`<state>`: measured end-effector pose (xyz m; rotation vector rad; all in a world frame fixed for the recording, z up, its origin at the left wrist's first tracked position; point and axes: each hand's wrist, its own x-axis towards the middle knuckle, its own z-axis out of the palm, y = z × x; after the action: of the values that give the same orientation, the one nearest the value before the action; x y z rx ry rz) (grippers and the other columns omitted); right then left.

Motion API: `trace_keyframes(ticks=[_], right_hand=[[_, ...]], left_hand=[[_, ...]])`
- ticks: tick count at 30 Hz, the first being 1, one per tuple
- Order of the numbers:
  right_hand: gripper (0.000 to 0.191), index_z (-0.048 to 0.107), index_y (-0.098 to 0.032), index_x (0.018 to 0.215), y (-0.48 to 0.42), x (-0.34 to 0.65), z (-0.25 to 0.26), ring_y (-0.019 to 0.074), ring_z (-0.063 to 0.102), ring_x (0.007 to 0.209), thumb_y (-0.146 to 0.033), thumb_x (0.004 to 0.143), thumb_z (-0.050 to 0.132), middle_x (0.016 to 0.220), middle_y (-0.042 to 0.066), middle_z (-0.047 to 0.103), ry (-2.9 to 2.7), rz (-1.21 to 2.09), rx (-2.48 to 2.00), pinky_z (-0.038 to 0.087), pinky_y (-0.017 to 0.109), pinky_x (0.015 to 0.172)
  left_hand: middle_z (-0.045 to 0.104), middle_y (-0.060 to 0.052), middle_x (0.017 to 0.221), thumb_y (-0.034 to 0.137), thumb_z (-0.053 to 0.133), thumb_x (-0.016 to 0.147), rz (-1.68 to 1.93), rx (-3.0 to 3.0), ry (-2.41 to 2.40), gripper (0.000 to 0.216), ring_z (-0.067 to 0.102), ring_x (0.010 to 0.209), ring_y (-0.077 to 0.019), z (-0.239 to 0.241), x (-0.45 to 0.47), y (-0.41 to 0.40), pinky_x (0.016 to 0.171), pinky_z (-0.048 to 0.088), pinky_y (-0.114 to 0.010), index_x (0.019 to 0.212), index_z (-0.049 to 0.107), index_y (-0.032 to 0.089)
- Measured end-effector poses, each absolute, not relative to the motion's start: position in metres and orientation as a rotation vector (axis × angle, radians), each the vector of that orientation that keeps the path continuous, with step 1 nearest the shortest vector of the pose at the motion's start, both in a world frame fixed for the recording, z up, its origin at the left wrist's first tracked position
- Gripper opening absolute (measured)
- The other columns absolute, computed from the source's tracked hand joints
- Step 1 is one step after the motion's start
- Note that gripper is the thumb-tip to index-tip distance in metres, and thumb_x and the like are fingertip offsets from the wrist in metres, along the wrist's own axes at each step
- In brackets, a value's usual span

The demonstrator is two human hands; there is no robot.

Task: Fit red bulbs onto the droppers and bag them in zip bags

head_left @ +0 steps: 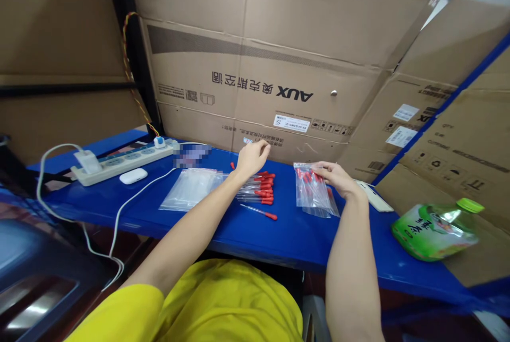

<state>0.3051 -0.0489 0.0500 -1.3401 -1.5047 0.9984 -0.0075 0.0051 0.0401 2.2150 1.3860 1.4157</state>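
My left hand hovers over a loose heap of clear tubes with red caps on the blue table, its fingers curled in a pinch; what they hold, if anything, is too small to see. My right hand grips the top of a clear plastic bag of red-capped tubes, which rests on more such bags. One single tube lies apart, nearer to me. A stack of empty clear bags lies left of the heap.
A white power strip with a charger and cable sits at the back left, with a white earbud case in front of it. A green bottle lies on its side at the right. Cardboard boxes wall in the back.
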Motion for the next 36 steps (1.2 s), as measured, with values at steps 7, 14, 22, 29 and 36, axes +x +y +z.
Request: trace_keyframes(ticks=[7,14,22,29,36], right_hand=[[0.035,0.074,-0.017,0.087,-0.038,0.319,0.024,0.0129,0.055,0.052,-0.032,0.061,0.092,0.058,-0.001,0.065,-1.508,0.861,-1.863,0.039,0.024,0.049],[0.020,0.081,-0.021,0.088,-0.025,0.306,0.020,0.0229,0.072,0.075,-0.013,0.072,0.073,0.078,0.006,0.079,-1.637,0.329,-1.971,0.053,0.031,0.073],[0.027,0.080,-0.024,0.100,-0.024,0.259,0.031,0.0292,0.074,0.097,-0.011,0.088,0.060,0.105,0.011,0.081,-1.630,-0.170,-1.830,0.051,0.037,0.085],[0.015,0.075,-0.025,0.101,-0.027,0.195,0.030,0.0242,0.070,0.094,-0.026,0.100,0.060,0.104,0.006,0.079,-2.051,-0.005,-1.220,0.050,0.035,0.087],[0.014,0.074,-0.024,0.102,-0.036,0.171,0.026,0.0219,0.068,0.092,-0.031,0.103,0.062,0.101,0.005,0.077,-2.141,0.067,-1.106,0.047,0.032,0.084]], left_hand=[[0.080,-0.004,0.086,0.033,0.053,0.103,1.434,2.192,1.448,0.025,0.068,0.079,-0.0251,0.044,-0.013,0.005,0.076,0.042,-0.032,0.099,0.077,0.026],[0.080,-0.004,0.082,0.032,0.053,0.102,1.511,2.143,1.486,0.026,0.069,0.078,-0.0241,0.049,-0.020,0.007,0.074,0.042,-0.030,0.099,0.078,0.025],[0.082,-0.008,0.105,0.049,0.065,0.093,1.164,2.131,1.910,0.030,0.071,0.100,-0.0286,0.079,-0.095,0.018,0.083,0.047,-0.032,0.104,0.080,0.026],[0.080,-0.001,0.086,0.048,0.090,0.050,0.159,2.070,1.755,0.050,0.073,0.085,-0.0247,0.048,-0.164,0.031,0.073,0.048,-0.027,0.094,0.080,0.027],[0.079,-0.001,0.082,0.052,0.087,0.047,0.222,1.900,1.723,0.055,0.073,0.084,-0.0238,0.030,-0.186,0.040,0.073,0.050,-0.027,0.094,0.076,0.025]])
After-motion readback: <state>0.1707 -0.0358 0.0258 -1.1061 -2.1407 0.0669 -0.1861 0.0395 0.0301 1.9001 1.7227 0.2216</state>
